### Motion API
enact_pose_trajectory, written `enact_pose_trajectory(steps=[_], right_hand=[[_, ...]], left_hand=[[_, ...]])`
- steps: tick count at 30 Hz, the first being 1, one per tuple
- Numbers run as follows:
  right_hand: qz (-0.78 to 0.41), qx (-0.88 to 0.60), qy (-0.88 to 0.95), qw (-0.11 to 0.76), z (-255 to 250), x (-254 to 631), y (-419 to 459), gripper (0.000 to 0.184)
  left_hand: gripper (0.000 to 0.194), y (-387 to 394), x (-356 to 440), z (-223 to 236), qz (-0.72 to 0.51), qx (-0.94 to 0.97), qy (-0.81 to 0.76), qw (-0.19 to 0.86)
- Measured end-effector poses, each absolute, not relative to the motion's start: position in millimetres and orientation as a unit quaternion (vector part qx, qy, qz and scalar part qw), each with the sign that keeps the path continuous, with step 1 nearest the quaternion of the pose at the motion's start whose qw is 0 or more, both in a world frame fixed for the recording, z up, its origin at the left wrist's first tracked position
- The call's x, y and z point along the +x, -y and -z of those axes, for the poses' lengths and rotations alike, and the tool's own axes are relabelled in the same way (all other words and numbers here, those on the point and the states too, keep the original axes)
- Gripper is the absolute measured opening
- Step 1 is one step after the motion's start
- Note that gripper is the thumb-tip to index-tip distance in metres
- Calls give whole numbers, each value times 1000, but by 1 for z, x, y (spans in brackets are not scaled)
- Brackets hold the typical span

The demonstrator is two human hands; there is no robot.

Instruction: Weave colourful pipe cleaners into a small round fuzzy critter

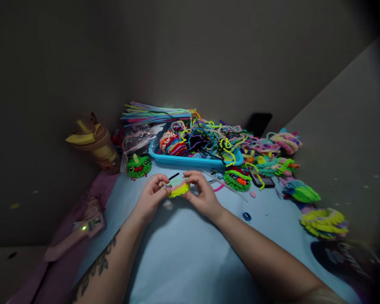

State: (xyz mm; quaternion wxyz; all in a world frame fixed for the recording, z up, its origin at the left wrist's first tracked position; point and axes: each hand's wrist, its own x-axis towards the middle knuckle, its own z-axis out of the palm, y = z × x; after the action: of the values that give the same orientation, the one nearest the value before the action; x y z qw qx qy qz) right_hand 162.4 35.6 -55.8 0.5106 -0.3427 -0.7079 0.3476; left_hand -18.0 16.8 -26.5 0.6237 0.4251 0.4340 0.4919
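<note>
Between my two hands is a small fuzzy pipe-cleaner piece, bright yellow below with pink and pale green strands along its top. My left hand grips its left end, fingers curled and thumb pressed in. At the other end my right hand pinches it between thumb and fingers. A short black stick-like piece shows just behind the piece. Both hands are held over the pale blue cloth. A small whitish blurred thing is under my left fingertips; I cannot make out what it is.
Behind my hands stands a blue tray heaped with tangled pipe cleaners. Green fuzzy faces sit at its front. A tumbler and a pink power strip are at left. Fuzzy pieces, a phone and a blue ring lie at right.
</note>
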Motion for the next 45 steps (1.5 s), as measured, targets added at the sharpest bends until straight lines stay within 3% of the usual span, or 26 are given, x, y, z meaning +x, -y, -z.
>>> enact_pose_trajectory(steps=[8, 17, 24, 29, 34, 39, 45], right_hand=[[-283, -333, 749, 498, 48, 162, -32, 30], [-286, -339, 758, 478, 46, 161, -31, 10], [-334, -355, 716, 500, 51, 160, -32, 41], [-445, -391, 679, 433, 52, 157, -34, 29], [-440, -396, 699, 400, 48, 156, -34, 17], [-446, -408, 681, 413, 47, 157, -36, 12], [-393, -412, 641, 514, 53, 160, -42, 9]], left_hand=[[27, -15, -11, 16, -499, 450, -482, 563], [36, -13, -10, 14, -480, 453, -460, 594], [34, -12, -8, 25, -470, 536, -472, 519], [34, -13, -8, 35, -481, 598, -453, 454], [36, -13, -9, 39, -496, 605, -427, 454], [37, -12, -9, 36, -519, 584, -397, 483], [19, -20, -17, 36, -544, 522, -553, 355]])
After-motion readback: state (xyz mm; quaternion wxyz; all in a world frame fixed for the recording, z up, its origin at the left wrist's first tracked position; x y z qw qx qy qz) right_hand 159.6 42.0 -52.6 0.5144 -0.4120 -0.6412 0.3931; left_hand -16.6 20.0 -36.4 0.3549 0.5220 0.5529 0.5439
